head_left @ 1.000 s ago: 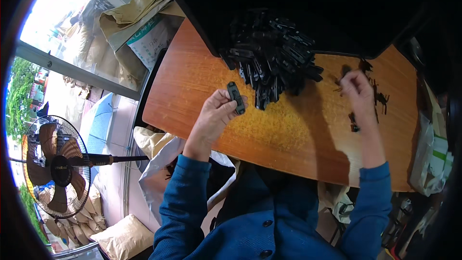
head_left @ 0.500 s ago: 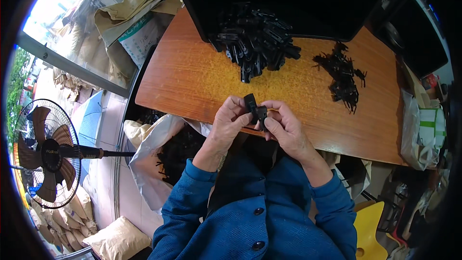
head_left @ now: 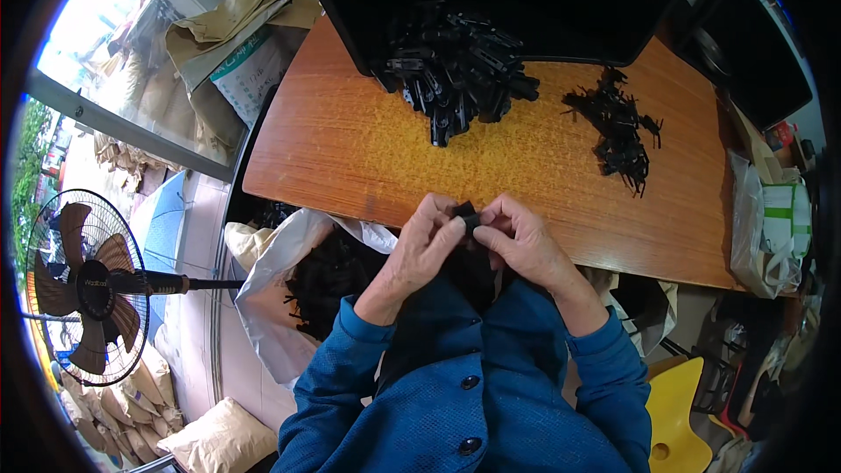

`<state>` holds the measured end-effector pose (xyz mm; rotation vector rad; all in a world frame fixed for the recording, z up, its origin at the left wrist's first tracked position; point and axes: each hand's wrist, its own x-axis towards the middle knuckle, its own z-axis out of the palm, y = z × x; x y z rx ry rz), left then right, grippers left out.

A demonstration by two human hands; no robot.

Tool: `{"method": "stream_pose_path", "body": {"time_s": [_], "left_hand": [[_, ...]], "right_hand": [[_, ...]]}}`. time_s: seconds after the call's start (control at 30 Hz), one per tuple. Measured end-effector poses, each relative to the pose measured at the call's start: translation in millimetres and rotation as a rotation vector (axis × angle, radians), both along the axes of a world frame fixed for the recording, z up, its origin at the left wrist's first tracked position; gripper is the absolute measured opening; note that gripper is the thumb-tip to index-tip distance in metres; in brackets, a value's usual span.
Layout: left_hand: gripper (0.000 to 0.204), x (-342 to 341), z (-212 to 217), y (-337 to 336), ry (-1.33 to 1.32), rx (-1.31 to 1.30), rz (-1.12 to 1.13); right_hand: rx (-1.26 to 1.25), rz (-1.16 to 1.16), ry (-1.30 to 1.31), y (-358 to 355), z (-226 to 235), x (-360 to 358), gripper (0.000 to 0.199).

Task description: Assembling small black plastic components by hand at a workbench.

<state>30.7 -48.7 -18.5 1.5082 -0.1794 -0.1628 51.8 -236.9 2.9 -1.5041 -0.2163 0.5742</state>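
A small black plastic part (head_left: 466,213) is pinched between both hands at the table's front edge. My left hand (head_left: 427,241) grips it with thumb and fingers from the left. From the right, my right hand (head_left: 519,236) holds it the same way, and the fingers cover most of it. Beyond them, a heap of similar-looking black plastic parts (head_left: 460,70) lies at the back of the wooden table (head_left: 333,149). A smaller pile of thin, spiky black plastic pieces (head_left: 618,131) lies to its right.
A white sack (head_left: 263,307) of black pieces stands open below the table's left front. Behind the heap is a large black panel (head_left: 526,0). A fan (head_left: 92,285) stands at left, a yellow chair (head_left: 679,412) at lower right, a plastic bag (head_left: 749,228) at the right edge.
Both hands have drawn closer together and turned the black part, which is now more covered by the fingers. The view has shifted slightly; the piles look the same.
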Motion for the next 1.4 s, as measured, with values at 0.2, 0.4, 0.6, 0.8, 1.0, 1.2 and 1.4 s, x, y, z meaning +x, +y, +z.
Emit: {"method": "stream_pose_path", "body": {"time_s": [0.2,0.4,0.6,0.8,1.0,1.2,1.4], "left_hand": [[0.028,0.9,-18.8,-9.7,0.064,-0.017,0.159],[0.027,17.8,-14.4,-6.1,-0.005,0.010,0.220],[0.020,39.8,-12.1,-5.4,0.019,-0.105,0.232],[0.016,83.9,0.8,11.0,0.163,-0.152,0.077],[0.007,129.5,11.8,78.1,0.331,-0.012,0.214],[0.012,187.4,-6.2,112.0,0.139,0.502,0.318],[0.019,214.9,-21.7,116.3,-0.141,1.072,0.427]], "right_hand": [[-0.153,-0.091,-0.156,11.5,-21.1,-4.4,0.022],[0.081,-0.160,-0.069,19.4,-37.8,9.9,0.034],[-0.011,-0.156,-0.042,31.2,-53.1,30.9,0.025],[-0.131,0.007,-0.156,8.4,-30.3,81.3,0.036],[-0.952,-0.493,-0.742,-136.9,-12.5,226.4,0.033],[-1.331,-0.364,-0.681,-238.3,-39.0,307.8,0.037],[-1.140,-0.197,-0.494,-216.1,-42.3,292.6,0.031]]}}
